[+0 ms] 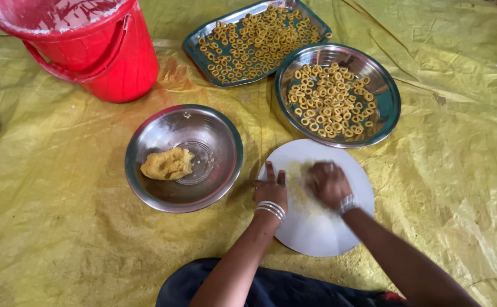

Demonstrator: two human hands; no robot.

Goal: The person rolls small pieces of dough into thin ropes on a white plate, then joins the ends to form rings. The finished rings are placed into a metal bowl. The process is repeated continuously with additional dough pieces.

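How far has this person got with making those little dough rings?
Well along, it seems. Done: the rectangular tray is crowded with rings, and the round steel plate holds many more. In hand: the right hand presses dough on the white plate, while the left hand rests flat at its edge. Left: one lump of dough waits in the steel bowl.

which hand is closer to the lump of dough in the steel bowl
Left. The left hand rests flat at the white plate's left edge, just right of the steel bowl holding the dough lump. The right hand is farther right, over the plate's middle.
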